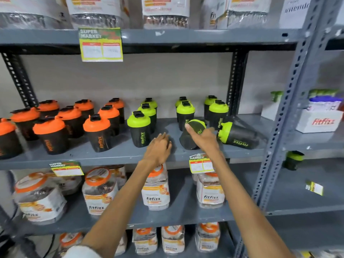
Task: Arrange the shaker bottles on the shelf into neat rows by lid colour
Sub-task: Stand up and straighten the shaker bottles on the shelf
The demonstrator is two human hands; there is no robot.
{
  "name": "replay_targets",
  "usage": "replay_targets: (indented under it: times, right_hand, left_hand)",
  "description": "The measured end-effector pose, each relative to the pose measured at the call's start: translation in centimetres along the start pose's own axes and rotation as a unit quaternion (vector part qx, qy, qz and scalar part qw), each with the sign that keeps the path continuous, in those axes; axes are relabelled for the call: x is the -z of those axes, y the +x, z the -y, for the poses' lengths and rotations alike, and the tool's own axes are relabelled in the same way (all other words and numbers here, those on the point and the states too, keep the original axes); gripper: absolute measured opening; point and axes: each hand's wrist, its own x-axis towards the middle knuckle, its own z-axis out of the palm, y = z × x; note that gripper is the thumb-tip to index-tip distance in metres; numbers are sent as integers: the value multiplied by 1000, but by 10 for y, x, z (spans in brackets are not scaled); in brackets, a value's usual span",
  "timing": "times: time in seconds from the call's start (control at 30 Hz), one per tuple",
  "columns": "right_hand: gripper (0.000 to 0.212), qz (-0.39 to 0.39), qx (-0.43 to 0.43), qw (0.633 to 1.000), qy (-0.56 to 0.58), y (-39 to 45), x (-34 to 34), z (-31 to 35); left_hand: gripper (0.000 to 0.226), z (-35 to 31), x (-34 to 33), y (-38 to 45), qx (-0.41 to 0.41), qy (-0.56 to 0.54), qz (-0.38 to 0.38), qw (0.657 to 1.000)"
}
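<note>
- A grey metal shelf (pixel 115 155) in a store carries the shakers, with pale wall behind, tubs of product on the shelves above and below, and price tags clipped to the shelf edges.
- The right hand (pixel 202 135) grips a tilted shaker (pixel 193 135); thumb and fingers wrap its dark body, its base points down and towards the person, and its green lid leans up and away.
- The left hand (pixel 158 148) is open and empty, fingers loosely spread, hovering over the bare shelf just left of that shaker and not touching it.
- The key relation: the tilted shaker's long axis runs diagonally, not upright, and the right hand alone has it. Standing it up looks like a wrist turn for that hand.
- Just right of the right hand, a fallen shaker (pixel 239 136) lies on its side, lid towards the hand and base pointing right. The right hand is much the nearer; the left would have to cross over.
- The front green shaker (pixel 139 131) stands upright just beyond and left of the left hand, heading a green row that runs to the back.
- More green-lid shakers (pixel 217 112) stand upright behind the right hand.
- The orange-lid shakers (pixel 96 133) stand in rows well to the left, apart from both hands.
</note>
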Motion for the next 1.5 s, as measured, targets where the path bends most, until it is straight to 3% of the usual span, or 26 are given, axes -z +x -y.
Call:
replay_targets:
  times: [0.17, 0.27, 0.4, 0.5, 0.57, 0.73, 0.83, 1.1, 1.5]
  right_hand:
    - [132, 47, -40, 998, -7, 27, -6, 6]
    - [117, 70, -39, 997, -7, 36, -8, 1]
    - [81, 64, -23, 997, 48, 32, -9, -3]
    - [82, 49, -13, 994, 96, 20, -14, -3]
    - [90, 16, 16, 994, 105, 16, -19, -3]
    - [93, -152, 113, 970, 150, 15, -34, -5]
    - [94, -180, 114, 961, 176, 24, -39, -8]
    - [96, -131, 153, 962, 186, 37, -58, -18]
    - [88, -74, 144, 980, 112, 38, -40, -20]
  left_hand:
    - [34, -3, -1, 14, 37, -23, 40, 998]
    - [30, -5, -7, 15, 43, -21, 38, 998]
    - [30, -2, -14, 17, 39, -20, 33, 998]
    - [34, -1, -16, 20, 32, -11, 41, 999]
    - [35, 0, -18, 20, 25, -6, 38, 999]
    - [41, 0, -21, 22, 17, 8, 31, 999]
    - [43, 1, -22, 22, 15, 13, 36, 999]
    - [48, 4, -27, 25, 2, 26, 27, 999]
    - [33, 3, -25, 24, 14, 11, 25, 1000]
